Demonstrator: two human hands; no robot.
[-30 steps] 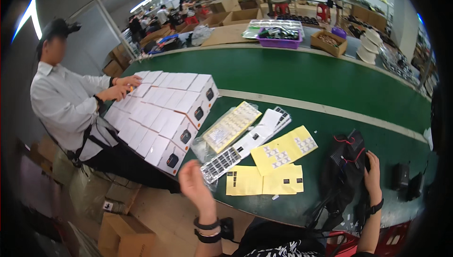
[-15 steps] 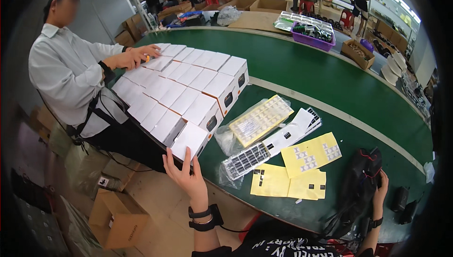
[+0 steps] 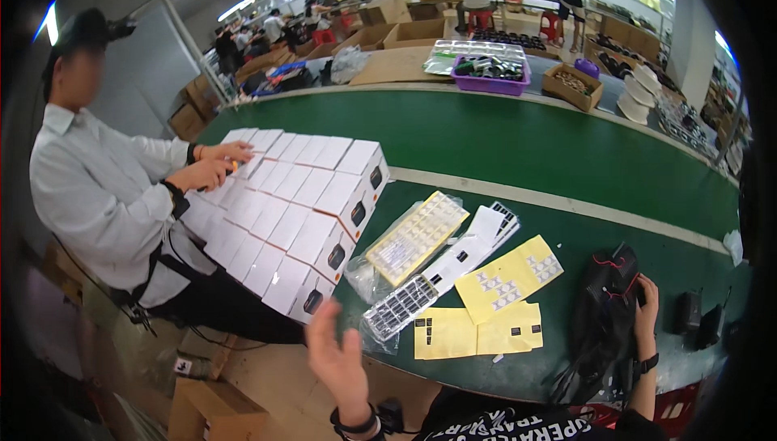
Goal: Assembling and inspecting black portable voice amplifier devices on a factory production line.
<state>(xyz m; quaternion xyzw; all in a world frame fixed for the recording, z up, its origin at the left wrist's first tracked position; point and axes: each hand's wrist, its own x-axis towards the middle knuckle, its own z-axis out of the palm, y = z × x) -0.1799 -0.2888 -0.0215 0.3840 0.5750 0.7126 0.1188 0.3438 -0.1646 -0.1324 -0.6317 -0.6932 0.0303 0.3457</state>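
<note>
Left hand (image 3: 336, 364): raised at the near edge of the green tabletop (image 3: 615, 235), just beside the near right corner of a block of white cardboard boxes (image 3: 295, 190), each visible end printed with a dark device. The fingers are blurred but look extended and parted, with nothing between them. Contact with the nearest box cannot be confirmed.

Right hand (image 3: 647, 320): at the right side of a black fabric bundle with red cord (image 3: 600, 324), on the right of the tabletop. The fingers are partly hidden; whether they pinch the cloth cannot be told.

Between the hands lie yellow paper sticker sheets (image 3: 508, 279) and a silver-and-black label strip (image 3: 401, 307). At the far left, a co-worker in a white shirt (image 3: 105, 186) has both hands over the boxes.

Step in hand, as judged: tending the box block at its near corner, the left hand free of any load. Squaring or lifting that corner box would call for flat, even finger pressure, keeping neighbouring boxes in line.
</note>
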